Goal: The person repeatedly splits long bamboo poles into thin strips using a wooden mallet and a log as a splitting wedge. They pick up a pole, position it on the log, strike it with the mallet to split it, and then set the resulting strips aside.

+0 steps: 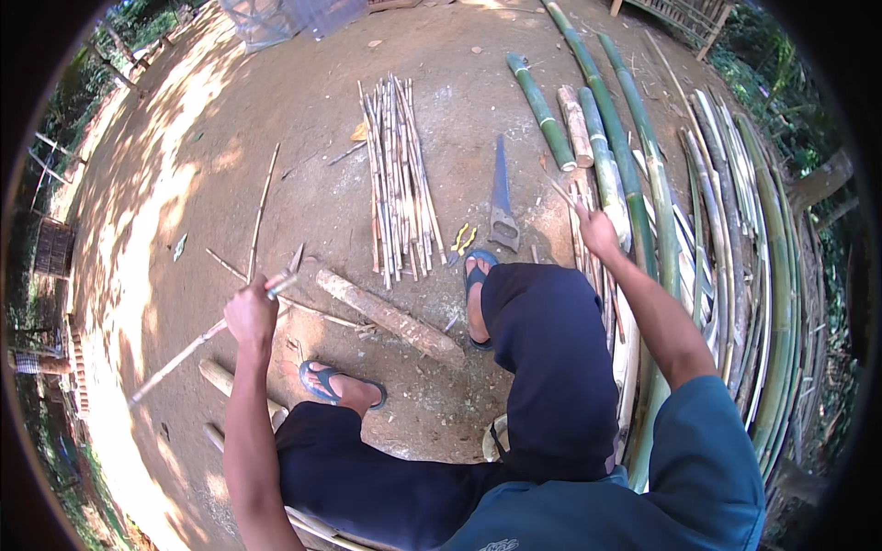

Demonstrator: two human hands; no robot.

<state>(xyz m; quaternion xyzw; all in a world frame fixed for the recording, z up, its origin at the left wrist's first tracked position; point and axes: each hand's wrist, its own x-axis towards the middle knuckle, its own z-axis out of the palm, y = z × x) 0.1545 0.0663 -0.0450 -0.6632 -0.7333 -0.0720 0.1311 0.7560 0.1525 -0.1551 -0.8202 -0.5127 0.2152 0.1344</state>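
Observation:
My left hand (251, 312) is closed round the handle of a knife (295, 258), its blade pointing up and away. Thin bamboo sticks (262, 211) lie or stick out around that hand; whether it also grips one cannot be made out. Off to the right, my right hand (597, 232) has its fingers wrapped round a thin stick (561, 191), just above more slim sticks (606, 292) beside my knee. A peeled log (390, 317) lies on the ground between my feet and the left hand.
A bundle of cut bamboo sticks (399, 179) lies ahead. Near it are a handsaw (502, 197) and a yellow-handled tool (463, 240). Thick green bamboo poles (540, 112) and a pile of long split bamboo (776, 266) line the right side.

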